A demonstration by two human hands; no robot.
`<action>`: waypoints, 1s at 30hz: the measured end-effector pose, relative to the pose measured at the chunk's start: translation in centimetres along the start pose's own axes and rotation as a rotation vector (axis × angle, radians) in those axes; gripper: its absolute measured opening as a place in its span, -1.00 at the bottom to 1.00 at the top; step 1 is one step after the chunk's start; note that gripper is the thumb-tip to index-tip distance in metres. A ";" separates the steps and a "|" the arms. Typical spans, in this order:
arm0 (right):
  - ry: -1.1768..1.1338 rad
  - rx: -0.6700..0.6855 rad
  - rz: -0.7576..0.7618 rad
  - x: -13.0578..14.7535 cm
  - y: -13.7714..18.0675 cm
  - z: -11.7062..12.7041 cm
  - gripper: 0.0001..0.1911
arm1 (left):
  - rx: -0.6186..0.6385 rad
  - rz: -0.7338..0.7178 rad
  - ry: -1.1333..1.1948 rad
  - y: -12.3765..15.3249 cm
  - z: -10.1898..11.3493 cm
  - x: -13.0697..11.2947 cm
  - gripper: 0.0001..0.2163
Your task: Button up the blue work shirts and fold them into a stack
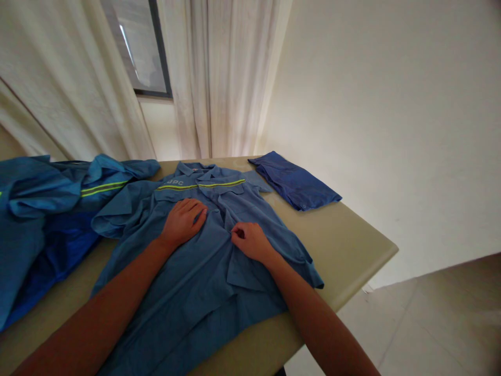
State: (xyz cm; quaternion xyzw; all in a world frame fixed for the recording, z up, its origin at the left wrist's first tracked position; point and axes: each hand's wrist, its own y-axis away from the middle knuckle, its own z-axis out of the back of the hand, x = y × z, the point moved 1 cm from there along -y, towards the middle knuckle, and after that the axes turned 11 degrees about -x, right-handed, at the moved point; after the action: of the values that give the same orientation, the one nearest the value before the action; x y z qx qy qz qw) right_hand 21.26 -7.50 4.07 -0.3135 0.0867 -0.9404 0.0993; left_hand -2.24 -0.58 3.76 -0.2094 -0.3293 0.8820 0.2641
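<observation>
A blue-grey short-sleeved work shirt (188,277) lies front up, its collar toward the far edge of the table. Yellow-green stripes and pale letters run across its chest. My left hand (185,219) rests flat on the shirt's front, just below the chest pocket, fingers stretched out. With thumb and fingertips, my right hand (250,240) pinches the shirt's front edge near the middle. One lower front panel is partly folded over below that hand. Any button under the right fingertips is too small to make out.
The shirt lies on a tan table (344,245), whose right corner juts out over a tiled floor (415,318). A folded dark blue garment (293,180) sits at the back right. More blue striped clothes (50,203) are heaped at left. Curtains (230,78) and a wall stand behind.
</observation>
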 end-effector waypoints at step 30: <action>-0.379 -0.004 -0.084 -0.5 0.6 0.8 -0.85 | 0.699 0.428 0.803 0.9 -1.2 -4.6 -0.68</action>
State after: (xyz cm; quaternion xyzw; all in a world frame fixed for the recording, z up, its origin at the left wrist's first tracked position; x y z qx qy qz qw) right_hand 22.24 -8.01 4.25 -0.4886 0.0553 -0.8676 0.0741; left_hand 1.73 -3.37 3.21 -0.4902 0.1575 0.8237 0.2374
